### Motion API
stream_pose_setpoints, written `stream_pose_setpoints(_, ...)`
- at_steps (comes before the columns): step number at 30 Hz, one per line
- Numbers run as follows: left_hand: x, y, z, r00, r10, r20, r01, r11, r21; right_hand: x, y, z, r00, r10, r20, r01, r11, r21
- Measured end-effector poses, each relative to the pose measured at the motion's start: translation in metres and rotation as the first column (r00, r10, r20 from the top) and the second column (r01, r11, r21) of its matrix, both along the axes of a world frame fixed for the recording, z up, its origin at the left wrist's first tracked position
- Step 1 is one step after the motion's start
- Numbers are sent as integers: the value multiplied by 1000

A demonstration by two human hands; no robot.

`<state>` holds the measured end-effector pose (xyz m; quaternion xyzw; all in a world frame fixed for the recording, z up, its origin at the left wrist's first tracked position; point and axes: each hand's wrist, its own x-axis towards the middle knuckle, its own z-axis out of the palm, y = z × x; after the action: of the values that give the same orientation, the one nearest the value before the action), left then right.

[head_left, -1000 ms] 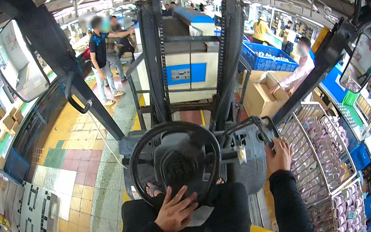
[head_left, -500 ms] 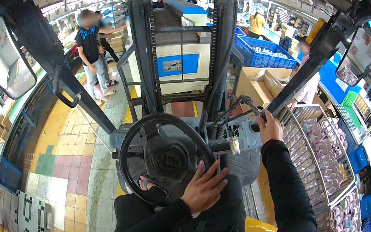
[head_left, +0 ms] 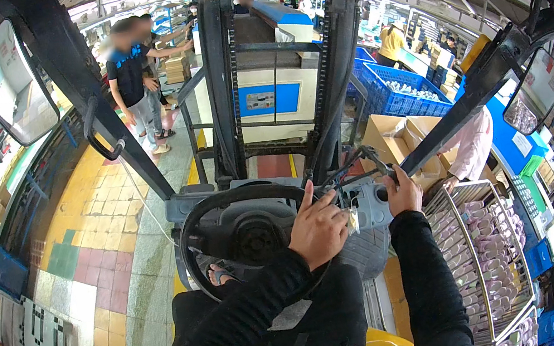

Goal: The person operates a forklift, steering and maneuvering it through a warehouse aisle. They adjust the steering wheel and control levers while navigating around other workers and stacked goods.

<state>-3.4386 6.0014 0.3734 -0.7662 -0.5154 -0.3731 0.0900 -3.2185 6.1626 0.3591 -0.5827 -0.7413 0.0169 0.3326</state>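
Observation:
My left hand (head_left: 319,231) lies palm-down against the right side of the black steering wheel (head_left: 244,194). Its fingers are apart, the index pointing up and the others slightly bent, not wrapped round the rim. To the right of the wheel, my right hand (head_left: 405,192) is closed on the top of a black control lever (head_left: 370,154); most of the grip is hidden under the fingers. Between both hands sits the grey forklift dashboard (head_left: 371,201). A sandalled foot (head_left: 219,275) shows below the wheel.
Ahead, beyond the forklift mast (head_left: 223,109), stands a white machine with a blue panel (head_left: 272,98). People (head_left: 128,77) stand front left. At right are a wire rack of pink shoes (head_left: 478,250), a cardboard box (head_left: 388,139), a blue crate (head_left: 403,99) and a person in pink (head_left: 473,144).
My left hand has moved up along the right side of the wheel, which appears to have turned. My right hand stays on the lever. The person at right has an arm by the shoe rack.

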Motion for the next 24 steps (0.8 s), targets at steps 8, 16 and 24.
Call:
stream_pose_setpoints(8, -49, 107, 0, 999, 15, 35, -17, 999, 37, -54, 120, 6, 1000, -15, 21, 15, 1000, -2)
stream_pose_setpoints(16, -102, 231, -1, 1000, 3, 17, -4, 998, 60, -104, 244, 4, 1000, 15, -3, -15, 1000, -18)
stream_pose_setpoints(24, -161, 348, -9, 998, -65, -7, 65, 998, 17, -167, 370, 1, 1000, 5, -1, -5, 1000, 3)
